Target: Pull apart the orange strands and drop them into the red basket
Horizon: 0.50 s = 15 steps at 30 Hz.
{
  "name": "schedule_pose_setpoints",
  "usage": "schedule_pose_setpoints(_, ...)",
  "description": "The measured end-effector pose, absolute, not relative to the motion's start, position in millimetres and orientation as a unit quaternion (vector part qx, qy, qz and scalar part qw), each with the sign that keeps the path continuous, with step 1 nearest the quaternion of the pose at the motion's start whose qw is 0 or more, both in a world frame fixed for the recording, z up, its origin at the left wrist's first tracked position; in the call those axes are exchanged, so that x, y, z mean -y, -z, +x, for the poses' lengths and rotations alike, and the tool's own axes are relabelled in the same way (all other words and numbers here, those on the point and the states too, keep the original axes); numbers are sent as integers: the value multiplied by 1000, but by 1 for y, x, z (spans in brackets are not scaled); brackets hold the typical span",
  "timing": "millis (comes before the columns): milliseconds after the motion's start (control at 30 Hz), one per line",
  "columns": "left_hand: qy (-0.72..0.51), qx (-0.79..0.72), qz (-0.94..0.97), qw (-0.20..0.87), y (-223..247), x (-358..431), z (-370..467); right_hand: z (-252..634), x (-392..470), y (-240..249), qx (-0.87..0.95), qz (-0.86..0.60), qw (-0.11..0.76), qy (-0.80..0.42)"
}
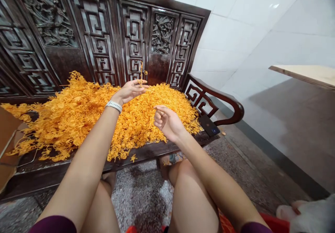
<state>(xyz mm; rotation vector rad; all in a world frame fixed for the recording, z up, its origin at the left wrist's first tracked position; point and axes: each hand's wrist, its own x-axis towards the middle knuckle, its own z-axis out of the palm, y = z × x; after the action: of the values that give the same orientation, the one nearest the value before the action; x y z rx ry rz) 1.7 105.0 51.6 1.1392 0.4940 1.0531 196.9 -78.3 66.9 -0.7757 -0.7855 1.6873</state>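
A big heap of orange, thin-branched plastic-looking pieces (86,110) covers the seat of a dark carved wooden bench. Over the middle of the heap, my left hand (131,92) holds a slender orange sprig (141,73) between thumb and fingers; its stem points upward. A white band circles that wrist. My right hand (169,123) is to the right and slightly nearer, above the heap, its fingers curled in toward the thumb. Whether anything small lies inside those fingers is hidden. The two hands are apart.
The bench's carved backrest (104,34) stands behind the heap, with a curved armrest (230,107) on the right. A dark phone (209,125) lies by the armrest. One loose orange piece (133,158) sits on the front edge. A cardboard box (7,131) is at left, a wooden board (306,75) at right.
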Motion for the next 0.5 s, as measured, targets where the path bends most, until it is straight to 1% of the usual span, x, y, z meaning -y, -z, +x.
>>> schedule_pose_setpoints(167, -408, -215, 549, 697, -50, -103, 10, 212, 71, -70, 325, -334, 561, -684)
schedule_pose_setpoints(500, -341, -273, 624, 648, -60, -96, 15, 217, 64, -62, 337, -386, 600, -614)
